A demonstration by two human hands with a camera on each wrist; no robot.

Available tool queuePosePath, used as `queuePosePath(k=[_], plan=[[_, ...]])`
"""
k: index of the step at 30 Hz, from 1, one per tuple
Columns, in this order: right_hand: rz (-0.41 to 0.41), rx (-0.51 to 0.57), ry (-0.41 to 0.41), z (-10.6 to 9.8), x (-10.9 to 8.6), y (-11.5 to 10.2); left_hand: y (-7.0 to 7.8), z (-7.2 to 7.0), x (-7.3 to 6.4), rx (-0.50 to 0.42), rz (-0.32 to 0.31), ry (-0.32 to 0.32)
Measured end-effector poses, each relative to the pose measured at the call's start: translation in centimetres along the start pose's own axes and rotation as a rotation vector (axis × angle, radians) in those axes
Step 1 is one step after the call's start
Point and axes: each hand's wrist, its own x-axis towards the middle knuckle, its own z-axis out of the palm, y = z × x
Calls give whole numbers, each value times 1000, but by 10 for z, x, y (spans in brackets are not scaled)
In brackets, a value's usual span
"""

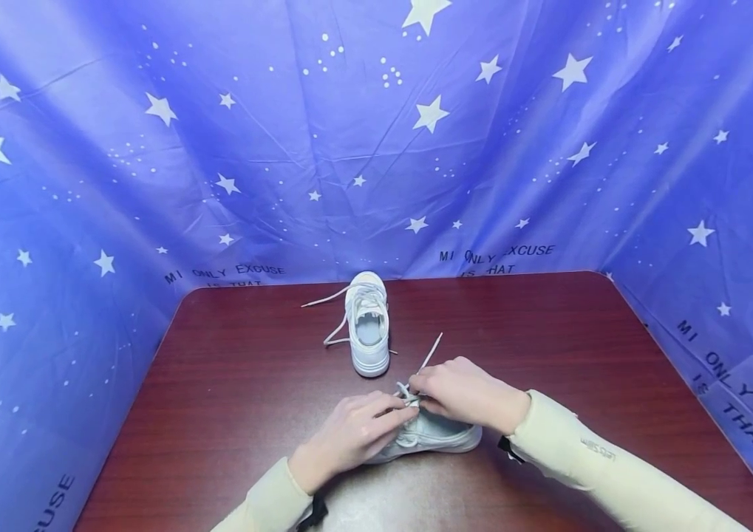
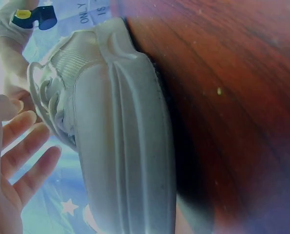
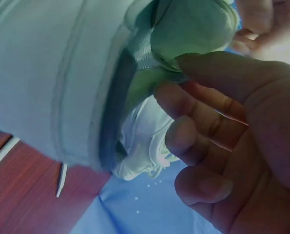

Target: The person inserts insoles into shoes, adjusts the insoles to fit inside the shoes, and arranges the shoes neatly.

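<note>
A pale lace-up sneaker (image 1: 439,441) lies at the near side of the table, its toe towards the left. Over its lacing my left hand (image 1: 356,432) pinches the white shoelace (image 1: 404,389) between thumb and forefinger; its other fingers (image 2: 25,156) stay loosely spread beside the shoe. From the right, my right hand (image 1: 465,391) reaches over the shoe opening, thumb and forefinger pinching the lace close to the tongue (image 3: 196,29). Those fingertips partly hide the lace. One loose lace end (image 1: 432,351) sticks out beyond the right hand.
A second white sneaker (image 1: 370,362) stands farther back, toe away, with its untied laces (image 1: 326,297) trailing left. The dark red wooden table (image 1: 250,347) meets a blue star-patterned curtain (image 1: 309,162) at the back and sides.
</note>
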Motion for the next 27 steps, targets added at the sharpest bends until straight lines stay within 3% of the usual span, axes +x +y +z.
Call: queuePosePath(k=[11,18,27], plan=[[-17,62,-70,-1,10,-1,-6,-10,-7,53,-28,29],[-36,99,-68,1,7,3,-8,-11,-9,73,-46,38],[-28,119,-36,7,-7,5,-7,-14,-13,140,-153,32]])
